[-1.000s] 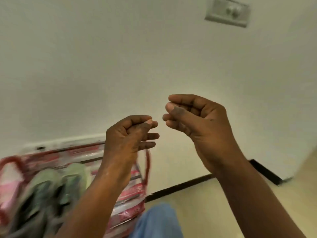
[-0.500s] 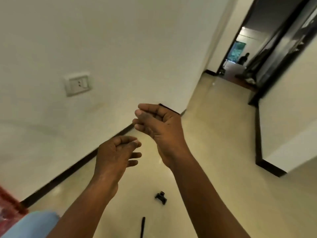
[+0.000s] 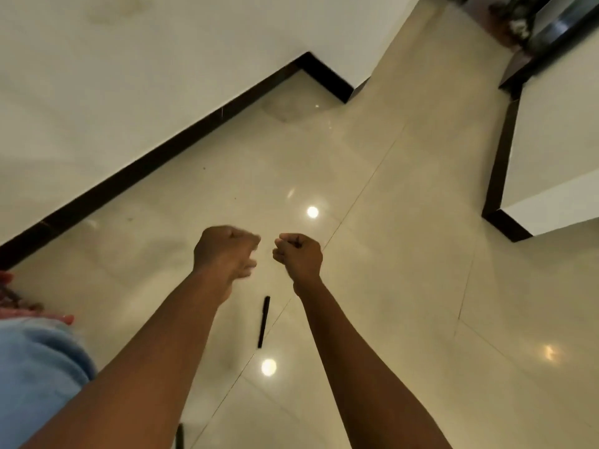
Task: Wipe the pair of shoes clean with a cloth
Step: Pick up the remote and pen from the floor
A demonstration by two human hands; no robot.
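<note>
No shoes and no cloth show in the head view. My left hand (image 3: 227,251) and my right hand (image 3: 299,254) are stretched out side by side above the shiny cream floor, a small gap between them. Both have their fingers curled into fists with nothing in them. The left hand is slightly blurred.
A thin black stick (image 3: 264,320) lies on the floor tiles below my hands. A white wall with a black skirting (image 3: 155,157) runs along the left. Another white wall corner (image 3: 531,202) stands at the right. A red patterned edge (image 3: 13,303) and my blue-clad knee (image 3: 35,377) sit at the lower left.
The view swung right and down, from the wall and a red rack holding shoes to the floor. Both hands went from loosely curled to fists. The shoes left the frame.
</note>
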